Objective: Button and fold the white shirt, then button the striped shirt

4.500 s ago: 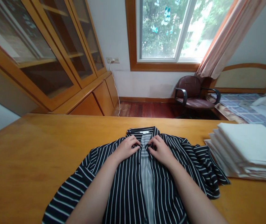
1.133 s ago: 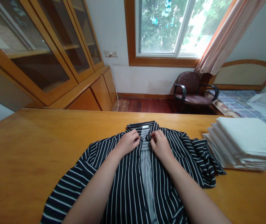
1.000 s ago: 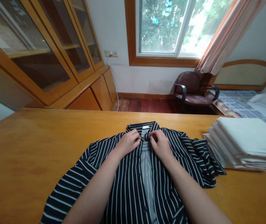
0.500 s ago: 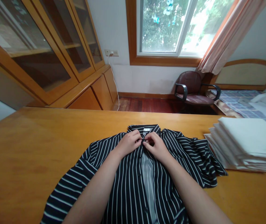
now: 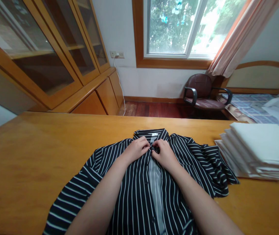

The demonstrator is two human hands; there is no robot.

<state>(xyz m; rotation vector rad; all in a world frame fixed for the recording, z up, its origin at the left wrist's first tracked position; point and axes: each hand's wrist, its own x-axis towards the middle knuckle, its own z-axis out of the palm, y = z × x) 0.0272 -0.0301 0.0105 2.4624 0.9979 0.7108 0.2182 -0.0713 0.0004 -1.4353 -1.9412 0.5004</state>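
A black shirt with white stripes point(image 5: 134, 192) lies face up on the wooden table point(image 5: 32, 156), its collar toward the far edge. Just below the collar, my left hand point(image 5: 137, 148) pinches one front edge of the shirt. My right hand point(image 5: 162, 151) meets it there, thumb and fingers closed on the other front edge. The fingertips of both hands nearly touch, and they hide whatever small part, perhaps a button, lies between them. Lower down the front hangs open, showing the greyish inside of the cloth and a few dark buttons along the edge.
A stack of folded white cloth or bags point(image 5: 264, 150) stands on the table at the right, close to the shirt's sleeve. Beyond the table are a brown armchair point(image 5: 200, 91), a bed point(image 5: 264, 104) and a glass-fronted wooden cabinet point(image 5: 68, 65).
Both hands stay at the collar. My right thumb and fingers have shifted slightly, and the cloth near the collar has moved a little with them.
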